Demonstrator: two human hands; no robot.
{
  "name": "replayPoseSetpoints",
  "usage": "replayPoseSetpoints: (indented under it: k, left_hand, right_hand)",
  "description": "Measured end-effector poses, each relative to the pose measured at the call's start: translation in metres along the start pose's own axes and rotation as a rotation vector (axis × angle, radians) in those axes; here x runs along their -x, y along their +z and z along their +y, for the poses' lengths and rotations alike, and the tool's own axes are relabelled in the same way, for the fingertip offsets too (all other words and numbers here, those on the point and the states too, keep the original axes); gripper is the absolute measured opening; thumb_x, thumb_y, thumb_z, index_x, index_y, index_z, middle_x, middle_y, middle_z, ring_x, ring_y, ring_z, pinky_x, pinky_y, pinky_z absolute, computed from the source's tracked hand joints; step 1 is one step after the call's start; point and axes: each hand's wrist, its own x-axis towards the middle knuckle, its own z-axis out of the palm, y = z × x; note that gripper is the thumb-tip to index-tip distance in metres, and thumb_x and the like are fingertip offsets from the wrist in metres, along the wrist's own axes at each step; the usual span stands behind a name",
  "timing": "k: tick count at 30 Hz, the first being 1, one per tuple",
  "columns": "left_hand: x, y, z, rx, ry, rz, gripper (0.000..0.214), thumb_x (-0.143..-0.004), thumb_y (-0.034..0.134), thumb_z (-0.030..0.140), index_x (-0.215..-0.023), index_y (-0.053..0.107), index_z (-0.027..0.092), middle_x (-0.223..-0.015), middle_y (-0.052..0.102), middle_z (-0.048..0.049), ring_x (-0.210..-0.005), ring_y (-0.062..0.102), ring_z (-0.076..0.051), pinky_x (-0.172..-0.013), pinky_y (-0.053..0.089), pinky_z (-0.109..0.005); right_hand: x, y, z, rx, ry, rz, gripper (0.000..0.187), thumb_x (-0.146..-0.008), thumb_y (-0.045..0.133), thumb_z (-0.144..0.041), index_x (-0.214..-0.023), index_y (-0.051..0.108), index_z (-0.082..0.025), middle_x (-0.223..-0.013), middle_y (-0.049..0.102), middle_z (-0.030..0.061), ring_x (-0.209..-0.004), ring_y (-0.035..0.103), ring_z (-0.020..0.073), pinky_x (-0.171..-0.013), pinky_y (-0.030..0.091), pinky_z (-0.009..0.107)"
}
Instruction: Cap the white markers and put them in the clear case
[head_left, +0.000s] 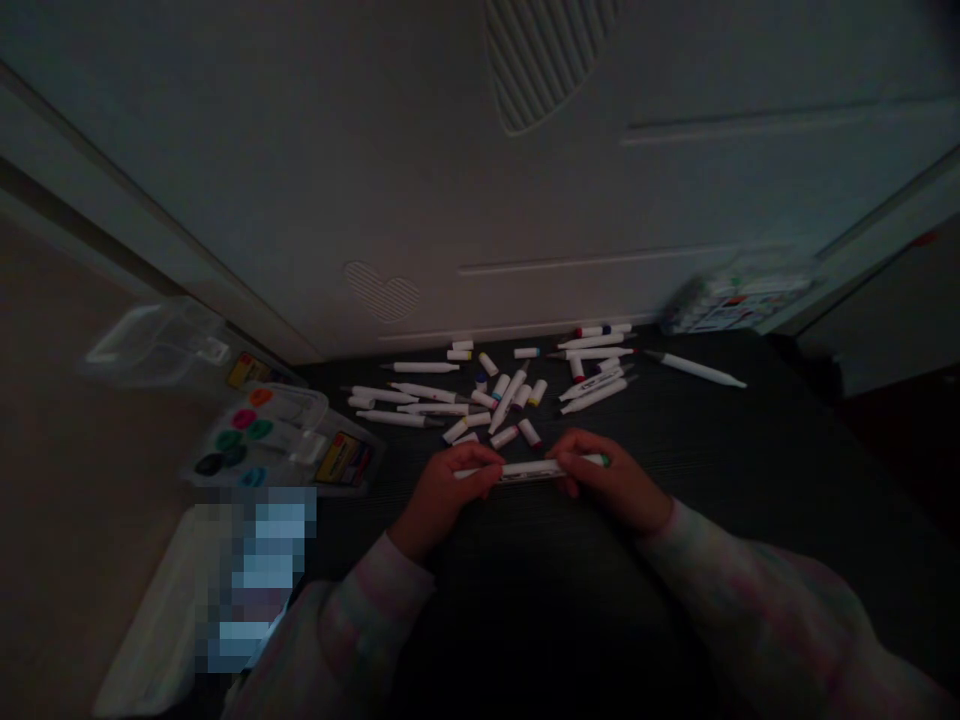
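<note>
A white marker with a green end is held level between my two hands, low over the dark table. My left hand pinches its left end, fingers closed around it. Nearer the green end, my right hand grips it the same way. Just beyond my hands lie several loose white caps with coloured ends, among them a cap with a dark red end. Uncapped white markers are scattered around them, one such marker lying slanted in the middle. The tips of the held marker are partly hidden by my fingers.
At the left sits a clear plastic case, its lid raised, holding several capped markers. A lit, pixelated screen lies nearer me. Another pack of markers leans at the back right. A lone marker lies before it. A pale panel closes the back.
</note>
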Motion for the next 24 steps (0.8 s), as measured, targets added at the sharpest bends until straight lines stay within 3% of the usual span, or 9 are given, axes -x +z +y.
replayPoseSetpoints:
  k: [13, 24]
  left_hand:
    - [0.0000, -0.0031, -0.0011, 0.011, -0.015, -0.016, 0.022, -0.063, 0.066, 0.035, -0.070, 0.060, 0.015, -0.052, 0.051, 0.0045, -0.053, 0.044, -0.010, -0.055, 0.030, -0.023]
    - [-0.0002, -0.0035, -0.0033, 0.040, 0.006, -0.010, 0.025, -0.064, 0.065, 0.038, -0.072, 0.061, 0.015, -0.051, 0.051, 0.0042, -0.053, 0.043, -0.010, -0.056, 0.029, -0.023]
  right_hand:
    - [-0.0021, -0.0055, 0.0007, 0.036, 0.020, -0.102, 0.025, -0.078, 0.058, -0.040, -0.069, 0.060, -0.017, -0.055, 0.058, -0.0023, -0.059, 0.051, 0.0124, -0.067, 0.037, 0.029]
    - [-0.0012, -0.0032, 0.0027, -0.003, 0.005, -0.093, 0.025, -0.078, 0.058, -0.040, -0.070, 0.059, -0.017, -0.055, 0.056, -0.0027, -0.060, 0.051, 0.0126, -0.069, 0.037, 0.029]
